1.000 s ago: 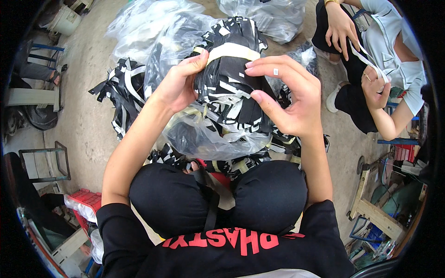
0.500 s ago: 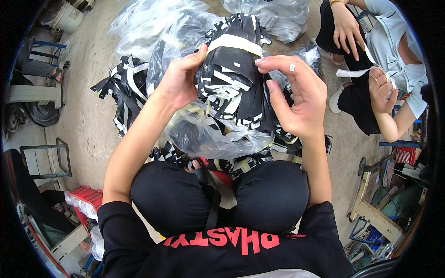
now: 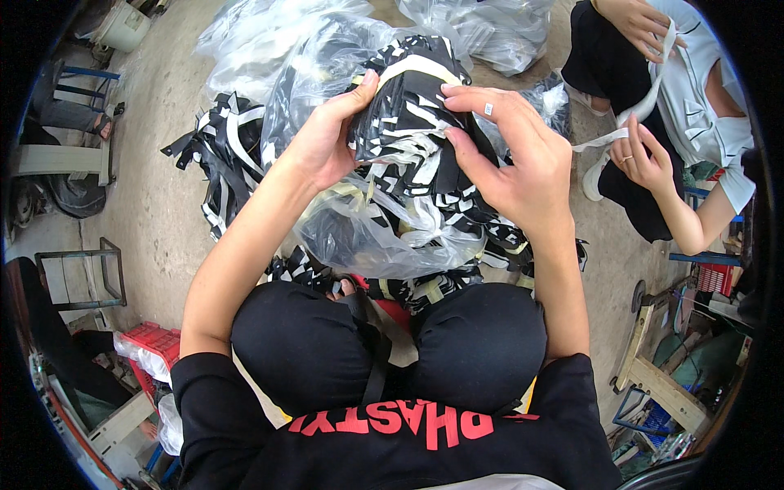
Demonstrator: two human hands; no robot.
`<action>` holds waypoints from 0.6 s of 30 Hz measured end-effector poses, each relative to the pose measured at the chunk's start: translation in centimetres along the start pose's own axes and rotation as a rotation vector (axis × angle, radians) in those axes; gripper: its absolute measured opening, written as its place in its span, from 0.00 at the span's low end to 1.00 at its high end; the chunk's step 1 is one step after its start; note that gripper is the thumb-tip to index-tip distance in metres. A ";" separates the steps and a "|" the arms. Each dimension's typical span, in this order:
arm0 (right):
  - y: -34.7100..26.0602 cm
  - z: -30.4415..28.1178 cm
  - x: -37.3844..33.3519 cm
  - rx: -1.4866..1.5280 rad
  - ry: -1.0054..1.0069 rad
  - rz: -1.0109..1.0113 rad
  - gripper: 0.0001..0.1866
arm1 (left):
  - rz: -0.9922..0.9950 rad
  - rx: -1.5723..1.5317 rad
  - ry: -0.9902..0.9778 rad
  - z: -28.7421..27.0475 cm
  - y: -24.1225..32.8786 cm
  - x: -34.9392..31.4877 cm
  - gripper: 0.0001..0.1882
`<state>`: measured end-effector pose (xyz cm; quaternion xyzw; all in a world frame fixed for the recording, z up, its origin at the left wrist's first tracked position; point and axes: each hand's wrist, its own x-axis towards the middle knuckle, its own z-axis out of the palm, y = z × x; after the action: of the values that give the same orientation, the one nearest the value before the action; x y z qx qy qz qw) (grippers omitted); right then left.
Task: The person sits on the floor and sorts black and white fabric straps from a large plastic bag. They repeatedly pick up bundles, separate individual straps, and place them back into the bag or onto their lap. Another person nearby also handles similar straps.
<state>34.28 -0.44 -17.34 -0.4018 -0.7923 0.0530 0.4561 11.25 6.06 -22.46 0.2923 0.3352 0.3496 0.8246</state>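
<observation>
A thick bundle of black and white straps is gripped from both sides, my left hand on its left edge and my right hand on its right, fingers over the top. The bundle sits inside a clear plastic bag that hangs down below it over my knees. More black and white straps lie heaped on the concrete floor to the left and under the bag.
Other clear plastic bags lie on the floor ahead. A seated person at the right handles a white strap with both hands. A metal frame, a red crate and wooden pieces stand around me.
The bundle has been lifted a little higher and farther from me. My right hand's fingers have shifted over its top.
</observation>
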 end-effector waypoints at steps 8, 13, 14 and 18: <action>0.2 0.2 -0.4 0.168 0.058 0.231 0.08 | -0.007 0.059 -0.001 0.2 0.0 0.2 0.26; 0.3 0.8 -0.6 0.229 0.226 0.269 0.08 | -0.009 0.099 -0.114 -0.2 -0.2 0.3 0.28; 1.2 -0.2 0.1 0.082 0.096 0.016 0.10 | -0.008 0.103 -0.119 -0.1 -0.2 0.2 0.29; -0.9 -1.1 0.7 0.057 -0.080 0.066 0.09 | -0.005 0.112 -0.115 -0.1 -0.1 0.2 0.29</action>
<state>34.42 -0.83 -15.82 -0.4121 -0.7944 0.1067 0.4332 11.31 6.20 -22.64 0.3569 0.3070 0.3107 0.8258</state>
